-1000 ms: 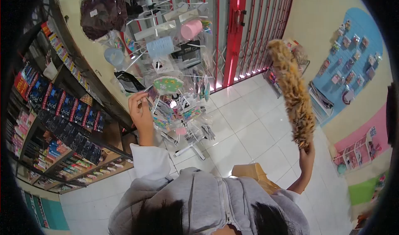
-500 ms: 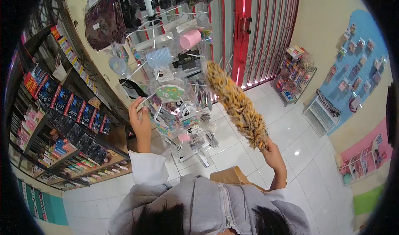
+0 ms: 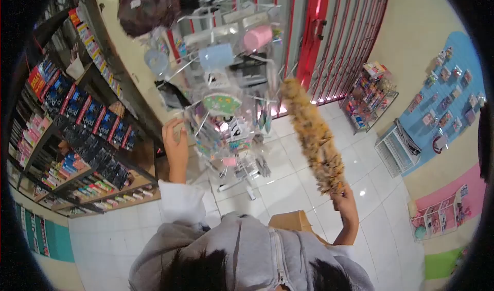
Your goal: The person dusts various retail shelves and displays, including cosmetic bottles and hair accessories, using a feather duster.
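My right hand [image 3: 346, 207] is closed round the base of a fluffy brown-and-yellow feather duster [image 3: 315, 139], which points up and away beside a display rack. My left hand [image 3: 175, 146] is raised at the rack's left side, fingers curled but apart, with nothing seen in it. The white wire rack [image 3: 198, 113] carries packaged goods on its prongs. Among them hang a green patterned packet [image 3: 222, 104], a light blue cylinder [image 3: 216, 57] and a pink cylinder [image 3: 258, 37]. The duster's tip is right of the rack, apart from the goods.
Shelves of boxed and bottled goods [image 3: 92, 131] line the left. Behind the rack stands a red-and-grey folding gate [image 3: 313, 38]. A small stocked stand [image 3: 371, 98], a white basket unit [image 3: 396, 149] and a blue display board [image 3: 447, 95] are at right. A cardboard box [image 3: 290, 221] sits near my body.
The rack and surroundings have shifted rightward in view. The duster has swung a little right, away from the rack's goods. My left hand now appears farther from the green packet.
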The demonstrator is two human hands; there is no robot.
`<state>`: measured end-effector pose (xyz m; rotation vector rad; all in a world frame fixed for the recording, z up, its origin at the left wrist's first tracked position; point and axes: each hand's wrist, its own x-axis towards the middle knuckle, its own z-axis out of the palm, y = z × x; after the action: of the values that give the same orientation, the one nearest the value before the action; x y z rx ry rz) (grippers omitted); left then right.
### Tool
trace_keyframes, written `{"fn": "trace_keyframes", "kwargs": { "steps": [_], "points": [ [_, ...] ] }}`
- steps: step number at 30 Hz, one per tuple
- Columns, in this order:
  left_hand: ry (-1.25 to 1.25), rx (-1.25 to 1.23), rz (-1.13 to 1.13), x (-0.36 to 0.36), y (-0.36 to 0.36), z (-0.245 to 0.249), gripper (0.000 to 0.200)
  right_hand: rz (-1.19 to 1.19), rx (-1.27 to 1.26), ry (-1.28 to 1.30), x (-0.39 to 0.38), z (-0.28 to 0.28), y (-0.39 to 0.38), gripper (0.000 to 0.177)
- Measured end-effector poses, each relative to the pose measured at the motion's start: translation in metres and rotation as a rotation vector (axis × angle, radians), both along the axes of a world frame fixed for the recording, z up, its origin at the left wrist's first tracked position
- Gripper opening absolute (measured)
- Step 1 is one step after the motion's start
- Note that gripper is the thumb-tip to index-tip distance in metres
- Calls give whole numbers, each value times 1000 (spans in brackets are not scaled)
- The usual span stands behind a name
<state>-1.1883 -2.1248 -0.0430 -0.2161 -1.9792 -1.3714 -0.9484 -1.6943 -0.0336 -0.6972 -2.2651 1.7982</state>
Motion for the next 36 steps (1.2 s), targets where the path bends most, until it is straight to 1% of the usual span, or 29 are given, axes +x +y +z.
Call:
{"fn": "trace_keyframes", "kwargs": {
  "steps": [1,2,4,7,8,9,10,11,12,14,15,17,18,19,20,22,23,24,25,27,30,31,32,35,36],
  "points": [
    [-25,45,-23,0,-5,-4,22,-30,-48,14,4,-1,0,26],
    [-49,86,-41,-3,-9,-9,23,-111,-63,28,7,-4,2,17],
    [-76,167,-65,-10,-16,-19,25,-193,-92,31,14,-1,7,15],
    [-95,35,-39,-13,-25,-15,25,-302,59,-12,27,5,12,10],
    [-129,26,-33,-13,-26,-10,25,-336,134,-34,32,0,19,11],
    [-117,-25,-37,-19,-35,-17,26,-372,208,-62,42,-6,27,12],
    [-98,-74,-47,-31,-41,-28,26,-334,250,-7,51,-9,29,19],
    [-70,-122,-60,-47,-46,-35,27,-338,280,-12,60,-13,27,22],
    [-107,-105,-102,-54,-51,-37,28,-341,310,-15,64,-10,19,25],
    [-156,-224,-158,-67,-64,-34,29,-351,363,-19,76,-15,6,31],
    [-187,-284,-188,-71,-70,-35,30,-376,386,-96,81,-16,-7,32],
    [-91,-307,-209,-85,-78,-37,30,-422,427,-257,88,-17,-35,34],
    [-52,-319,-222,-90,-82,-40,31,-403,493,-329,91,-26,-44,37],
    [-74,-293,-245,-94,-86,-41,31,-406,482,-547,89,-23,-59,35],
    [-98,-267,-271,-98,-90,-42,32,-347,483,-566,90,-32,-69,32],
    [-142,-229,-317,-109,-95,-48,34,-228,435,-711,84,-23,-108,26],
    [-165,-220,-337,-115,-98,-52,35,-164,380,-839,71,-3,-142,23],
    [-187,-215,-357,-121,-102,-55,36,-98,382,-948,65,0,-160,22],
    [-176,-232,-372,-125,-105,-57,35,-30,308,-971,64,-2,-175,24],
    [-141,-262,-399,-134,-107,-53,33,60,266,-975,55,10,-218,23],
    [-177,-123,-526,-140,-106,-49,26,126,169,-790,55,7,-260,20],
    [-171,-138,-541,-141,-107,-47,24,144,146,-721,52,7,-274,21],
    [-164,-153,-557,-142,-106,-45,23,116,70,-690,46,17,-289,20],
    [-182,-170,-632,-148,-106,-43,20,118,35,-428,44,4,-305,21],
    [-197,-171,-660,-150,-105,-43,20,92,55,-390,42,5,-310,22]
  ]
}}
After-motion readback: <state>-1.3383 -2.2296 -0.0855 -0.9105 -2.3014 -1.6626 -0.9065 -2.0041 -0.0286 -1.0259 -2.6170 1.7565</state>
